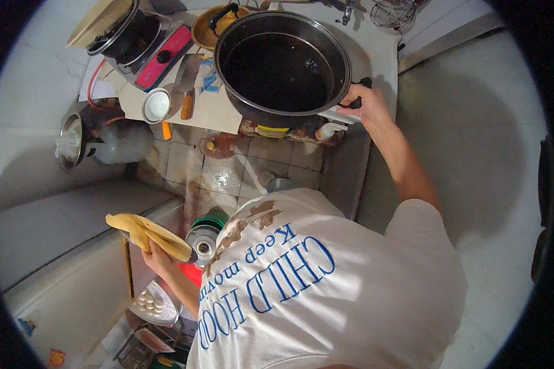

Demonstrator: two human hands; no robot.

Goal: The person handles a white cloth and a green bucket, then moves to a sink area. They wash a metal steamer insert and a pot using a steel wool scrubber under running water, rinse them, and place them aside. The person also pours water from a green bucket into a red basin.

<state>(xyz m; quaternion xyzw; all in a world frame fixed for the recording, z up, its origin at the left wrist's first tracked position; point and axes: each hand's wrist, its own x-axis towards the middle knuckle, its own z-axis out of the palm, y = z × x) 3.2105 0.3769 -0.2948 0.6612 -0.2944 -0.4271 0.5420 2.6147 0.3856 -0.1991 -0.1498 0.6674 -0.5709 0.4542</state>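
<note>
My right hand (367, 108) grips the black side handle (362, 87) of a large, deep metal pot (284, 108). Its interior is dark, and what lies at the bottom is hard to make out. Whether the pot rests on the counter or is lifted, I cannot tell. Low on the left, my left hand (159, 258) holds a metal plate (191, 254) from beneath and the side. Thin yellow flatbread-like sheets (143, 230) lie on that plate, some folded and hanging over its rim.
A cleaver (188, 87) and a white bowl (157, 105) sit near the counter edge. Behind them stands a gas stove (159, 60) with a pan. A faucet (347, 14) is at the back. Below are a gas cylinder (122, 140), a spray bottle (328, 131) and a tray of dough balls (166, 311).
</note>
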